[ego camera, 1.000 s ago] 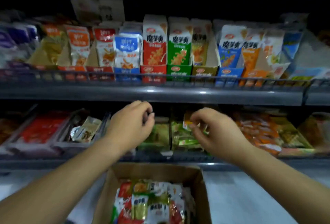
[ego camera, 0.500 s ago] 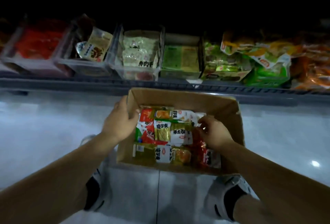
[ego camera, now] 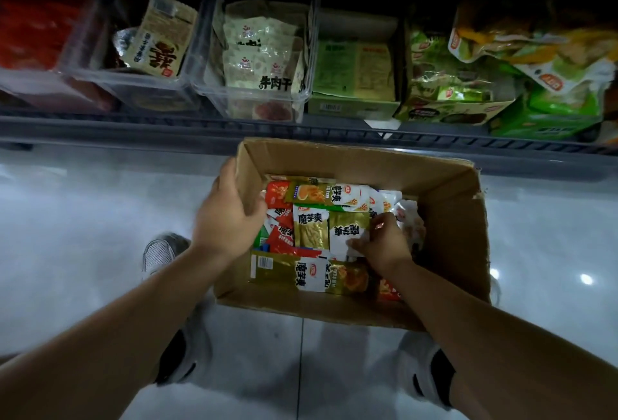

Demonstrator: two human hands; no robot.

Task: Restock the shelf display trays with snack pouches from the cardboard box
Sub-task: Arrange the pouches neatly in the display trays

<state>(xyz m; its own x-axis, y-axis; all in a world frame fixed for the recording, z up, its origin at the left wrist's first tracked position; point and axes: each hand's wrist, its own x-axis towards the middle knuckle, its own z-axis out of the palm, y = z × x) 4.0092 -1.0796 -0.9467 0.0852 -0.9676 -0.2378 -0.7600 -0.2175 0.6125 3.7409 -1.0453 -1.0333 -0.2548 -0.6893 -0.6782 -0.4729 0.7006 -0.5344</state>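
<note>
The cardboard box (ego camera: 368,155) stands open-topped on the floor (ego camera: 83,235), directly in front of the lowest shelf and between the person's feet. Its walls are plain brown corrugated board, matte, with a ragged, torn edge at the right rim.

Contents: snack pouches (ego camera: 309,229) — flat, rectangular, sealed foil packs with a glossy, crinkled surface. They lie loosely overlapped at mixed angles. Colours are olive-gold, red and green, each with a white panel bearing bold black characters; one pouch near the front wall shows a barcode.

Hands:
- The left hand (ego camera: 230,215) grips the left wall of the cardboard box at the rim, fingers curled over the edge to the inside.
- The right hand (ego camera: 384,244) is inside the box, toward its right half. Its thumb and curled fingers pinch the right edge of a white-and-gold pouch (ego camera: 346,230) that lies on top of the pile.

Shelf: a grey metal rail (ego camera: 133,123) runs along the front edge. Behind it stand clear plastic trays (ego camera: 214,91) — rigid, rounded at the corners, holding pale beige pouches. To their right are green cardboard trays (ego camera: 351,106) with printed fronts, one carrying flat green packs, and large soft bags in yellow, white and green lie heaped at the far right.

The floor is pale glossy tile with light reflections. A grey mesh shoe (ego camera: 160,252) shows left of the box.
</note>
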